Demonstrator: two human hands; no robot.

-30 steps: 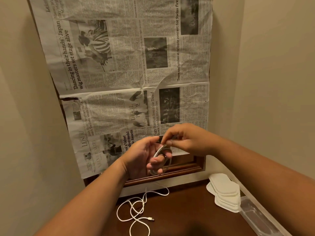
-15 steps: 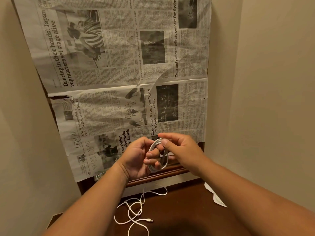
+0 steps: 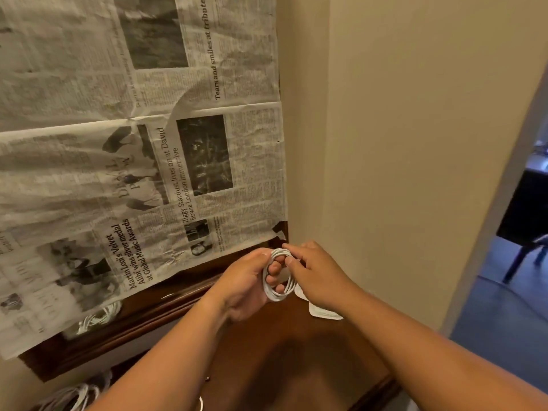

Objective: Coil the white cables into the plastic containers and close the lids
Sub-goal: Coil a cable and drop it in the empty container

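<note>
Dark brown wood makes the counter [image 3: 296, 366] at the bottom of the frame, and a newspaper [image 3: 89, 179] hangs behind it, over the upper left.

The white cable [image 3: 274, 297] is wound into a small ring held in the air at the centre. The left hand [image 3: 243, 283] carries it, with the fingers curled through the ring. The right hand [image 3: 320, 280] pinches the top of the ring with thumb and forefinger. The long side of the ring runs up and down in the frame.

Just below and right of it, partly under the right hand, lies a white plastic piece [image 3: 321, 312], perhaps a lid or container; I cannot tell which. The right hand is nearer to it.

More white cables [image 3: 71, 394] lie at the lower left.

Readable headlines: "Ziggy Stardust lives on at David Bowie London immersive", "Tears and smiles at tribute", "Global Music Awards".
</note>
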